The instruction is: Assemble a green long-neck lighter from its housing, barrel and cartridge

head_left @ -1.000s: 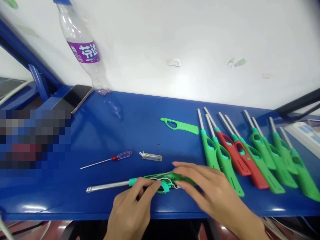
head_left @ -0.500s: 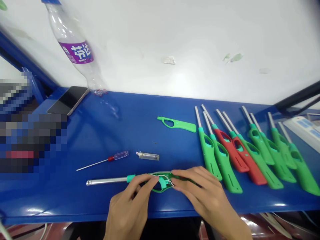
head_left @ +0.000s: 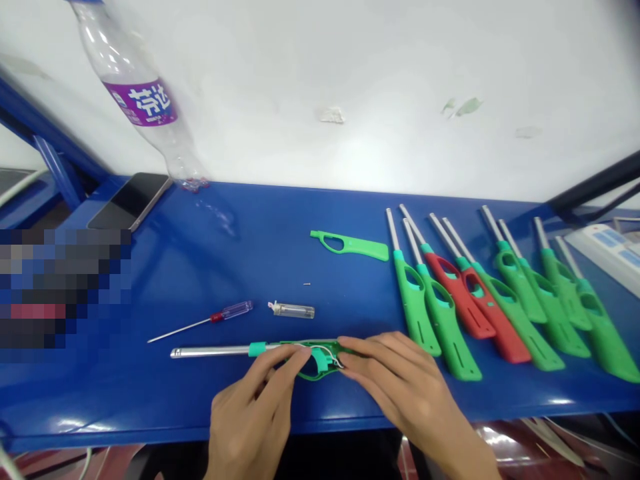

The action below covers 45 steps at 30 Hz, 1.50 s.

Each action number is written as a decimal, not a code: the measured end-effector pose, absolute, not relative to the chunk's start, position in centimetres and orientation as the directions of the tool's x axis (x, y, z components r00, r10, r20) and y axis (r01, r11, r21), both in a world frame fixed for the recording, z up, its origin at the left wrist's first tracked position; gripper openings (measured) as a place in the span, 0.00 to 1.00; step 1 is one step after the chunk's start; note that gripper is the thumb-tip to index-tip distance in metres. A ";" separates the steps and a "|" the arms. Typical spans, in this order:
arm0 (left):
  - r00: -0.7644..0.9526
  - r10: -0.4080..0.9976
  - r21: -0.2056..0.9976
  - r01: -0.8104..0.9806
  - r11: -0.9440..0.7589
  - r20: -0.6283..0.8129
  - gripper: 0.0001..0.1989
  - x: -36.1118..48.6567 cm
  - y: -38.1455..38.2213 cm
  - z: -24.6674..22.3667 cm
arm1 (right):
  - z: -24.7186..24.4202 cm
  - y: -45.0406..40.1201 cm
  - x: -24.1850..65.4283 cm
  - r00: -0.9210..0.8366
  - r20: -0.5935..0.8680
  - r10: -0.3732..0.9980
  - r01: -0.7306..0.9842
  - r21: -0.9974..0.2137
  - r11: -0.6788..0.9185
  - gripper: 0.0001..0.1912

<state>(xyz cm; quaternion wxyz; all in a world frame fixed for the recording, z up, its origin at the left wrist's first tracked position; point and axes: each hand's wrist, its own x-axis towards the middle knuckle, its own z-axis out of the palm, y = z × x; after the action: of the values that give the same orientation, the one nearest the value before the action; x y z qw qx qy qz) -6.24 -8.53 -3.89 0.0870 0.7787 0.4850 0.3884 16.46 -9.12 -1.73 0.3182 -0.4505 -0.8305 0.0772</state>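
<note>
Near the front of the blue table lies an opened green gas lighter (head_left: 314,377), its metal tube (head_left: 210,352) pointing left. A teal trigger (head_left: 321,361) and a thin white wire show inside the half shell. My left hand (head_left: 255,400) grips the shell at the tube end, thumb and fingers closed on it. Over the handle end, my right hand (head_left: 405,383) has its fingers closed around the shell and touching the wire; part of the handle is hidden beneath it. Just behind lie a clear fuel tank (head_left: 295,311), a tiny screw (head_left: 307,284) and the loose green cover half (head_left: 357,247).
Left of the tank rests a screwdriver (head_left: 220,317) with a clear handle. Several green and red lighters (head_left: 463,333) lie in a row at right, beside a white power strip (head_left: 605,257). A phone (head_left: 131,200) and a plastic bottle (head_left: 145,103) stand at the back left.
The camera view has shifted slightly, so everything sits a little further left. Both hands keep their hold on the opened lighter, with hardly any other movement.
</note>
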 end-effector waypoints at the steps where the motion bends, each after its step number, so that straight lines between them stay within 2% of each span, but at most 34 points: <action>1: 0.226 0.814 0.500 0.692 -0.521 0.535 0.13 -6.2 -8.5 -3.9 | -1.7 -9.1 16.5 -0.391 0.461 0.797 0.700 -0.412 0.583 0.05; 11: 0.212 0.738 0.399 0.729 -0.556 0.641 0.12 -5.8 -8.1 -3.7 | -1.6 -9.2 16.2 -0.358 0.453 0.817 0.693 -0.458 0.557 0.06; 19: 0.177 0.773 0.444 0.732 -0.517 0.609 0.13 -5.8 -8.4 -4.0 | -1.7 -9.5 16.0 -0.347 0.434 0.831 0.702 -0.468 0.537 0.05; 29: 0.134 0.831 0.514 0.730 -0.451 0.539 0.11 -6.0 -8.9 -3.6 | -1.8 -9.9 15.5 -0.267 0.404 0.875 0.706 -0.536 0.463 0.07; 38: 0.199 0.735 0.408 0.724 -0.556 0.648 0.11 -6.0 -8.3 -3.8 | -2.0 -10.0 15.2 -0.238 0.409 0.881 0.712 -0.544 0.444 0.07; 45: 0.154 0.789 0.498 0.700 -0.512 0.595 0.11 -5.7 -8.7 -3.5 | -2.0 -10.1 15.3 -0.267 0.440 0.857 0.715 -0.506 0.483 0.06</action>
<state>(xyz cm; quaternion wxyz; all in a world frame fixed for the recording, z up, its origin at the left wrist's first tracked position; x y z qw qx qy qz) -5.74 -8.73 -3.53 0.0524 0.7579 0.4911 0.4263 15.29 -10.08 -2.00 0.3441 -0.4979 -0.7893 0.1036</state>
